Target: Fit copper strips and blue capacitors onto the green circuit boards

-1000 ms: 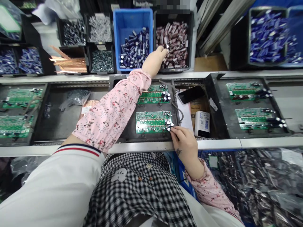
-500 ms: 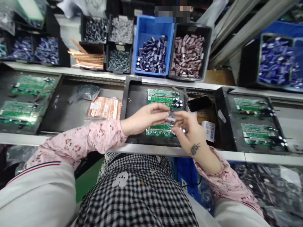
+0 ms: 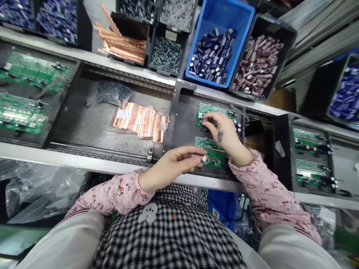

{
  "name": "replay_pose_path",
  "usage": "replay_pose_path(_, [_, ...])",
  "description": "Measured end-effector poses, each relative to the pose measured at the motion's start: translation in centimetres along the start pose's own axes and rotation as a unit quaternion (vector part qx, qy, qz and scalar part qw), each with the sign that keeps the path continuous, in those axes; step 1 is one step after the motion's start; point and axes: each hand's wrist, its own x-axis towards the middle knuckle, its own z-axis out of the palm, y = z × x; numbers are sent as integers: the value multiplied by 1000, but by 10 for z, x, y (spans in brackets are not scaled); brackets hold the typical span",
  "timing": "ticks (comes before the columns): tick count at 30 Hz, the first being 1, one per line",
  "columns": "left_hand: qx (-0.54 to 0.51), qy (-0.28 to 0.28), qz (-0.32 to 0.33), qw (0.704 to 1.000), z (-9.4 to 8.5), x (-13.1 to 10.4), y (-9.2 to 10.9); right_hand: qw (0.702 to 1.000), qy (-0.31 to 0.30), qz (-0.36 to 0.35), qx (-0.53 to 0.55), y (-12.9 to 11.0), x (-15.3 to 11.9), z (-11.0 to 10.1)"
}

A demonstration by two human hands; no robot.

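Note:
Two green circuit boards lie in a dark tray [image 3: 181,123] in front of me. My right hand [image 3: 220,129] pinches a brownish capacitor [image 3: 204,121] at the left end of the upper board [image 3: 206,108]. Lower and to the left, my left hand [image 3: 179,164] holds a capacitor [image 3: 202,158] with a pale end between thumb and fingers, over the left part of the lower board [image 3: 214,153]. Dark capacitors stand at the right end of the upper board, partly behind my right hand.
Behind the tray stand a blue bin [image 3: 193,74] of blue capacitors and a black bin [image 3: 288,41] of brown ones. Bagged copper strips [image 3: 140,121] lie to the left. More boards sit in trays at the far left [image 3: 21,112] and right [image 3: 314,172].
My hands, close together before, have parted. The right one is now at the upper board, and the left one is lower with a capacitor. The camera view has shifted and turned.

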Motion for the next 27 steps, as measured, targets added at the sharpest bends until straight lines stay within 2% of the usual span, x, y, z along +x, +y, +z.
replay_pose_path(8, [-156, 21, -74, 985, -4, 6, 5, 996, -61, -5, -67, -6, 2, -9])
replay_pose_path(13, [-163, 47, -76, 983, -1, 8, 7, 992, -74, -23, -98, -10, 5, -8])
replay_pose_path(16, [-165, 61, -49, 983, 1, 10, 4, 995, -49, -23, -88, -26, -4, -12])
replay_pose_path(19, [-153, 73, -27, 985, 6, 14, 0, 999, -47, -15, 11, -54, -23, -27])
replay_pose_path(21, [-128, 59, -32, 989, 9, 14, -2, 991, -104, -21, 84, -67, -33, -38])
replay_pose_path(23, [-81, 29, -44, 995, 8, 8, -1, 982, -146, -25, 119, -66, -36, -45])
replay_pose_path(25, [28, 22, -14, 999, -1, -7, 5, 988, -113, -2, 110, -48, -32, -47])
replay_pose_path(26, [111, 48, 34, 992, -10, -18, 11, 993, -75, 18, 93, -34, -28, -46])
replay_pose_path(27, [210, 99, 101, 967, -22, -32, 17, 996, -41, 28, 69, -20, -24, -43])
